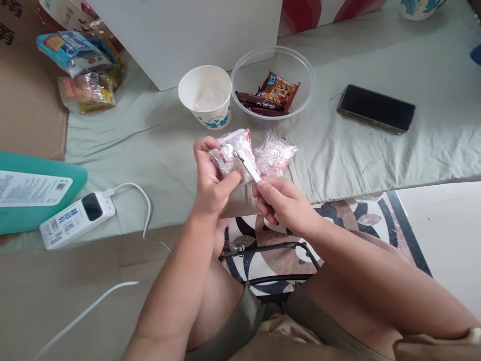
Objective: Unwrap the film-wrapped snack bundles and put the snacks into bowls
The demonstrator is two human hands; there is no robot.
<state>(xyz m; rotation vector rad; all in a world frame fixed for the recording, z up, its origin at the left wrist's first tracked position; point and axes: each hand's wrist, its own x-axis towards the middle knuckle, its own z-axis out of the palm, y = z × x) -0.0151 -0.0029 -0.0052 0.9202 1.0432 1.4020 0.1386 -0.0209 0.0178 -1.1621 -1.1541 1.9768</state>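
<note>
My left hand (211, 183) grips a packet bundled in clear plastic wrap (246, 145), with red and white showing through. Between the thumb and fingers of my right hand (287, 204) is a slim white utility knife (251, 169). Its dark tip lies against the wrap; whether it has cut in, I cannot tell. A second plastic-wrapped bundle (276, 154) rests on the cloth just right of the first. Beyond my hands stand a white paper cup (205, 113) with a blue-green leaf pattern and a clear plastic bowl (308, 82) containing brown snack packets (278, 93).
A phone (376, 108) lies on the green cloth (330, 155) at right. To the left are a white power bank (77, 220) with a cable, a teal bottle (41, 163) and snack bags (86, 90). A white box (195, 35) stands behind the cup.
</note>
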